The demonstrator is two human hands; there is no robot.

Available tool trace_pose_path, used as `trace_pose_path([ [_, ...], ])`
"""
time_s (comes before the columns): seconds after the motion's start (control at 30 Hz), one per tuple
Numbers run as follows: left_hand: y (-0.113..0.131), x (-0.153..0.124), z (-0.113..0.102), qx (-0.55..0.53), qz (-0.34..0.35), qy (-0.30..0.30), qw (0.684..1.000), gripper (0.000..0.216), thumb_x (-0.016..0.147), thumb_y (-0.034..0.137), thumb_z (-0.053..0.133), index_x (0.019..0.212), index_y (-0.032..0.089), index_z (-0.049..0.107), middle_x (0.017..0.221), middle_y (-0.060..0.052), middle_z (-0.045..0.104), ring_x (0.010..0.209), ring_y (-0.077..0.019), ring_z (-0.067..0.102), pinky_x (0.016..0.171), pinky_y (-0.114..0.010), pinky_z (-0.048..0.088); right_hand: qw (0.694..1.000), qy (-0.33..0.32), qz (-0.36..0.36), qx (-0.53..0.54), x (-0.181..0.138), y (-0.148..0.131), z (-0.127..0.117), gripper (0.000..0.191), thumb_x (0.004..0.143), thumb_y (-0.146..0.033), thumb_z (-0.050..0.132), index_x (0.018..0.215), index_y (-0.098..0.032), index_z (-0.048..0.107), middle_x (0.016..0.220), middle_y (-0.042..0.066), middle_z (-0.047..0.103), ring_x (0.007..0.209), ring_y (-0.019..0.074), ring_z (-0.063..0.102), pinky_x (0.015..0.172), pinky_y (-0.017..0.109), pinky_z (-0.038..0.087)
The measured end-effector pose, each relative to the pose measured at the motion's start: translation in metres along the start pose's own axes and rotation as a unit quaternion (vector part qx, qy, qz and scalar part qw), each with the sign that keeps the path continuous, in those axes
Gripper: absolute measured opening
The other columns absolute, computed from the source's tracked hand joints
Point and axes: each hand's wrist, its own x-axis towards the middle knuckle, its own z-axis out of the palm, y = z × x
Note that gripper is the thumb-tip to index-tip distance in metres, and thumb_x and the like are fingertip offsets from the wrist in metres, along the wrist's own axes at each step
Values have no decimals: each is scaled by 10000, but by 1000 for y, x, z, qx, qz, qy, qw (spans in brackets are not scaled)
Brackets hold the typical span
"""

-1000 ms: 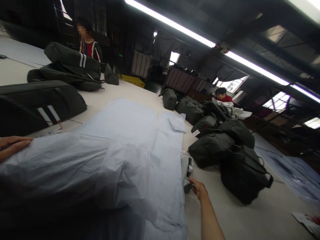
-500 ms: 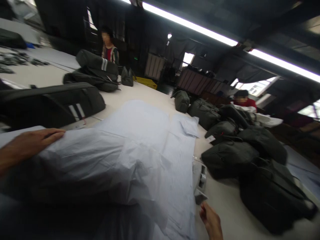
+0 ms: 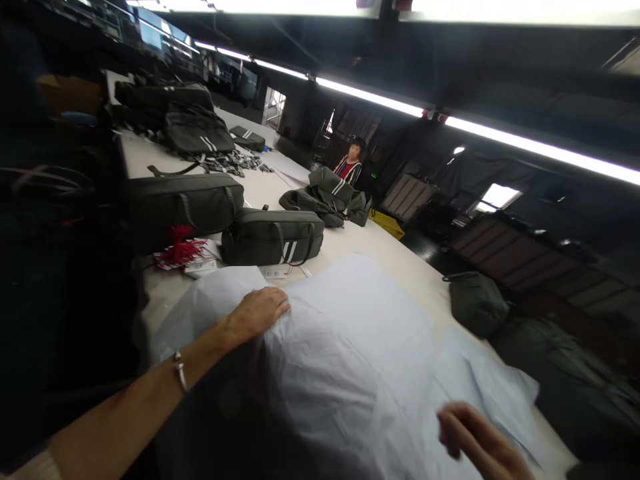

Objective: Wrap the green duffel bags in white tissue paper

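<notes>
Head view: right hand (image 3: 475, 443) hovers low over the tissue paper (image 3: 360, 347), too blurred to tell whether it is open or closed. Left hand (image 3: 257, 313) lies open, palm flat on the paper, over a dark bulk (image 3: 215, 413). Judgement: the bulk is draped, not wrapped, and folding remains. Beyond the left hand, a striped bag (image 3: 273, 237) sits on the table (image 3: 395, 257).

The white sheet (image 3: 350, 347) is looking like thin, crinkled matt paper, perhaps; the dark bags (image 3: 273, 237) are showing matt cloth
</notes>
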Motion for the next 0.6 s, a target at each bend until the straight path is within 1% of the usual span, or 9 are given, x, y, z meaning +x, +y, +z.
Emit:
trace_pose_path([
  [0.07, -1, -1, -3, 10, 15, -2, 1000, 248, 967, 310, 460, 1044, 211, 673, 1088, -83, 711, 1078, -219, 642, 955, -344, 481, 990, -131, -57, -6, 25, -70, 36, 403, 760, -639, 665, 723, -239, 638, 675, 47, 624, 669, 217, 587, 653, 362, 509],
  [0.13, -2, -1, -7, 15, 27, -13, 999, 221, 962, 301, 493, 1043, 204, 674, 1084, -89, 712, 1079, -233, 644, 934, -359, 491, 967, -244, -76, -5, 62, -131, 79, 384, 742, -582, 709, 734, -205, 637, 663, 23, 631, 646, 170, 576, 629, 301, 476],
  [0.17, -2, -2, -9, 16, 32, -20, 999, 208, 957, 293, 512, 1044, 196, 675, 1089, -94, 711, 1089, -243, 641, 935, -374, 490, 952, -298, -75, -10, 82, -154, 100, 385, 731, -568, 723, 743, -193, 636, 650, 10, 625, 625, 147, 563, 607, 274, 455],
  [0.23, -4, -5, -10, 17, 45, -19, 999, 189, 950, 269, 541, 1057, 184, 672, 1113, -98, 708, 1119, -260, 628, 981, -421, 461, 921, -383, -60, -46, 120, -182, 134, 371, 724, -534, 737, 759, -178, 638, 633, -10, 617, 599, 115, 547, 576, 235, 421],
  [0.3, -6, -8, -9, 16, 60, -1, 998, 183, 950, 253, 552, 1077, 184, 665, 1143, -95, 704, 1137, -264, 618, 1043, -467, 406, 890, -441, -36, -112, 152, -190, 156, 327, 730, -485, 735, 763, -172, 645, 621, -22, 618, 588, 102, 548, 561, 218, 413],
  [0.4, -10, -11, -4, 12, 76, 23, 997, 206, 957, 257, 548, 1120, 186, 652, 1186, -94, 693, 1148, -262, 611, 1081, -482, 359, 843, -494, -5, -214, 187, -185, 176, 247, 711, -399, 744, 743, -169, 661, 623, -26, 637, 591, 102, 565, 556, 213, 424],
  [0.47, -12, -12, 0, 9, 81, 26, 996, 230, 961, 266, 540, 1145, 179, 647, 1206, -97, 687, 1163, -264, 603, 1077, -474, 361, 816, -518, 18, -255, 202, -182, 186, 245, 671, -382, 772, 727, -166, 672, 631, -24, 650, 602, 108, 580, 558, 214, 433],
  [0.53, -15, -13, 3, 5, 85, 29, 996, 252, 968, 276, 522, 1167, 178, 642, 1227, -99, 681, 1175, -264, 597, 1071, -468, 366, 797, -535, 36, -279, 210, -182, 195, 279, 637, -410, 802, 720, -170, 686, 643, -20, 659, 614, 118, 588, 556, 218, 437],
  [0.6, -17, -14, 6, 3, 92, 33, 995, 276, 976, 287, 499, 1191, 179, 635, 1247, -102, 674, 1184, -266, 594, 1063, -462, 375, 787, -527, 20, -320, 216, -185, 202, 342, 603, -473, 832, 737, -184, 708, 667, -10, 668, 632, 136, 595, 561, 232, 443],
])
